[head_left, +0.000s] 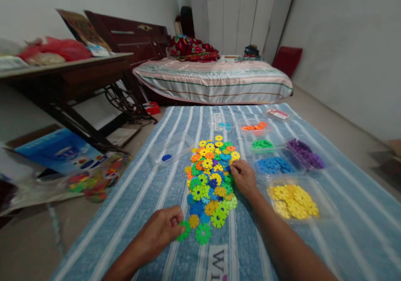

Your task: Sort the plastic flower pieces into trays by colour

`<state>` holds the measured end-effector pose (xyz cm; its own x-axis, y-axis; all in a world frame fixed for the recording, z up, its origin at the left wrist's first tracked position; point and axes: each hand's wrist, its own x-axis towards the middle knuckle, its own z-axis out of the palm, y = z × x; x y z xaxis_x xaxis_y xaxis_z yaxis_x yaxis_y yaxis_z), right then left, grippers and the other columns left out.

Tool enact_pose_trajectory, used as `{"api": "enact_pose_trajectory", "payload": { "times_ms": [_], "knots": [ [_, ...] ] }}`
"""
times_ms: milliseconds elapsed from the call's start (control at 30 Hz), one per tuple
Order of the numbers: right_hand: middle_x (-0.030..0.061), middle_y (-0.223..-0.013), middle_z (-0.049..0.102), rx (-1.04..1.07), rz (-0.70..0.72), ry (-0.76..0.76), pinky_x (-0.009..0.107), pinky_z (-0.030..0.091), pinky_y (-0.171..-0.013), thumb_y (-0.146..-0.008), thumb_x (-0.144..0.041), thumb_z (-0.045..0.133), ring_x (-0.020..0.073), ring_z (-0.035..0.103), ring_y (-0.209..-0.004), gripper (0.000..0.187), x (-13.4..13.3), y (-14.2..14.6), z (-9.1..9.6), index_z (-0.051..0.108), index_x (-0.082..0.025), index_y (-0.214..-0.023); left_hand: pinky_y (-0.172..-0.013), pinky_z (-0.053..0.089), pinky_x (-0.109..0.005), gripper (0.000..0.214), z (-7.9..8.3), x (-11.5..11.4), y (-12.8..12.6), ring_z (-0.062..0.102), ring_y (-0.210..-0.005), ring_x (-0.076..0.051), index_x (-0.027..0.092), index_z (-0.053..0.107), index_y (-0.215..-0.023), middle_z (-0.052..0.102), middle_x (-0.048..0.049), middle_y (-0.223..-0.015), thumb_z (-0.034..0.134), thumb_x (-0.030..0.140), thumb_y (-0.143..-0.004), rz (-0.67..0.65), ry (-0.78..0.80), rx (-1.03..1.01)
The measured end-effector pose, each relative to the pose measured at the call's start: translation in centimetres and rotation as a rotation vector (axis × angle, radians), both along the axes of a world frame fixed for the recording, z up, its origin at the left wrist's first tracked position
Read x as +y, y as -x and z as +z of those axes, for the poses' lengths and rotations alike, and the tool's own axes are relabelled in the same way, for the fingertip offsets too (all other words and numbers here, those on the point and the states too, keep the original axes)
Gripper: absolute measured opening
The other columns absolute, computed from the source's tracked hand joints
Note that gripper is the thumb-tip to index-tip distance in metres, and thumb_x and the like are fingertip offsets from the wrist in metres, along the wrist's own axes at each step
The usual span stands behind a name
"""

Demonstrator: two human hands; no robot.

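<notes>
A heap of flat plastic snowflake discs (211, 176) in yellow, green, blue and orange lies in the middle of a blue striped cloth (150, 189). My left hand (161, 228) rests at the heap's near left edge, fingers curled and pinching a green disc (184, 231). Another green disc (203, 233) lies just beside it. My right hand (243, 177) sits on the heap's right edge with its fingers closed on the discs there; what it grips is hidden.
Clear trays hold sorted discs: yellow (294, 201), blue (273, 165), purple (305, 152), green (262, 144), orange (254, 126); another tray (171, 151) holds one blue disc. A bag of discs (97, 180) lies left; a dark table (62, 80) and a bed (213, 78) stand beyond.
</notes>
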<state>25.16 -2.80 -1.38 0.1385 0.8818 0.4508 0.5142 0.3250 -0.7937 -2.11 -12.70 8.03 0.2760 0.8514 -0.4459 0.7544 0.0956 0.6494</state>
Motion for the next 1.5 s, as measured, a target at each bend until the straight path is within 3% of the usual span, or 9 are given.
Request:
{"api": "enact_pose_trajectory", "payload": {
  "times_ms": [133,233,400,500,600,767,1067,1300,1500],
  "knots": [
    [0.0058,-0.086,0.066,0.002,-0.009,-0.002,0.032,0.047,-0.08,-0.081,-0.024,0.053,0.0198,0.06,-0.086,0.016,0.2,0.2,-0.1,0.067,-0.02,-0.073,-0.051,0.028,-0.022,0.02,0.9,1.7,-0.4,0.039,-0.054,-0.01,0.018,0.049,-0.066,0.042,0.0063,-0.055,0.054,0.037,-0.068,-0.01,0.064,-0.137],
    [0.0057,-0.086,0.066,0.005,-0.014,-0.001,0.032,0.046,-0.08,-0.081,-0.023,0.053,0.0196,0.06,-0.086,0.016,0.1,0.4,0.0,0.066,-0.02,-0.073,-0.049,0.028,-0.022,0.017,2.0,4.4,-2.6,0.041,-0.05,-0.01,0.017,0.053,-0.067,0.047,0.0058,-0.052,0.056,0.033,-0.065,0.004,0.03,-0.177],
    [0.0049,-0.084,0.066,0.007,-0.016,-0.007,0.031,0.046,-0.079,-0.081,-0.023,0.052,0.0193,0.06,-0.085,0.016,0.0,0.5,0.2,0.067,-0.021,-0.074,-0.045,0.033,-0.021,0.01,4.4,10.4,-10.3,0.046,-0.044,-0.01,0.015,0.056,-0.062,0.05,0.0043,-0.045,0.063,0.022,-0.061,0.049,-0.144,-0.361],
    [0.0049,-0.084,0.065,0.016,-0.006,-0.01,0.031,0.046,-0.078,-0.081,-0.023,0.052,0.0194,0.06,-0.085,0.017,0.1,0.5,0.1,0.067,-0.021,-0.075,-0.053,0.043,-0.021,0.015,6.4,13.2,-15.2,0.057,-0.056,-0.011,0.013,0.06,-0.082,0.061,-0.0002,-0.06,0.064,0.019,-0.068,0.111,-0.259,-0.551],
    [0.0057,-0.085,0.066,0.021,0.002,-0.012,0.032,0.047,-0.079,-0.082,-0.024,0.053,0.0198,0.06,-0.085,0.016,0.2,0.5,0.0,0.067,-0.02,-0.074,-0.058,0.047,-0.022,0.021,7.7,14.3,-17.5,0.062,-0.067,-0.013,0.014,0.059,-0.094,0.066,-0.0034,-0.075,0.061,0.021,-0.074,0.136,-0.311,-0.576],
    [0.0053,-0.087,0.067,0.005,-0.012,-0.008,0.034,0.047,-0.082,-0.081,-0.023,0.054,0.0199,0.06,-0.086,0.015,0.2,0.4,0.0,0.067,-0.022,-0.074,-0.055,0.042,-0.023,0.01,6.6,12.4,-14.2,0.055,-0.057,-0.012,0.015,0.062,-0.073,0.059,0.0004,-0.059,0.062,0.024,-0.072,0.08,-0.339,-0.422],
    [0.0057,-0.086,0.066,-0.001,-0.001,0.02,0.035,0.047,-0.083,-0.081,-0.026,0.053,0.0208,0.06,-0.087,0.016,-0.3,-0.1,0.0,0.067,-0.022,-0.073,-0.053,0.03,-0.023,0.015,2.1,4.0,-5.7,0.049,-0.056,-0.012,0.017,0.06,-0.067,0.054,0.0018,-0.059,0.052,0.027,-0.074,-0.14,-0.141,0.012],
    [0.0062,-0.088,0.067,-0.007,-0.008,0.029,0.036,0.047,-0.083,-0.081,-0.028,0.053,0.0213,0.061,-0.089,0.017,-0.4,-0.2,0.1,0.067,-0.022,-0.073,-0.061,0.028,-0.026,0.011,1.3,-0.7,-5.1,0.052,-0.069,-0.016,0.018,0.051,-0.067,0.059,-0.0014,-0.074,0.054,0.027,-0.074,-0.242,-0.134,0.31],
    [0.006,-0.087,0.066,0.001,0.005,0.037,0.036,0.047,-0.083,-0.081,-0.027,0.053,0.0211,0.06,-0.088,0.017,-0.3,-0.2,0.1,0.068,-0.021,-0.075,-0.064,0.03,-0.027,0.008,0.5,-1.4,-5.2,0.053,-0.074,-0.017,0.019,0.05,-0.07,0.059,-0.0022,-0.079,0.054,0.025,-0.074,-0.211,-0.156,0.265]
  ]
}}
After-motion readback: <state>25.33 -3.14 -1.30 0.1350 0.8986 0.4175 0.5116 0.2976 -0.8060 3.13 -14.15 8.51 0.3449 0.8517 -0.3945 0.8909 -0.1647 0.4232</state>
